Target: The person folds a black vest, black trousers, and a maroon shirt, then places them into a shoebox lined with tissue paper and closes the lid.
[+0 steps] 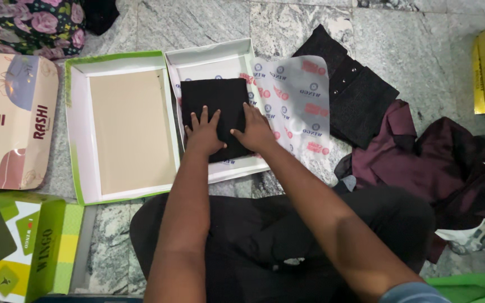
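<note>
A folded black cloth is pressed flat by the open left hand and right hand, palms down, inside a white paper-lined cardboard box on the stone floor.
</note>
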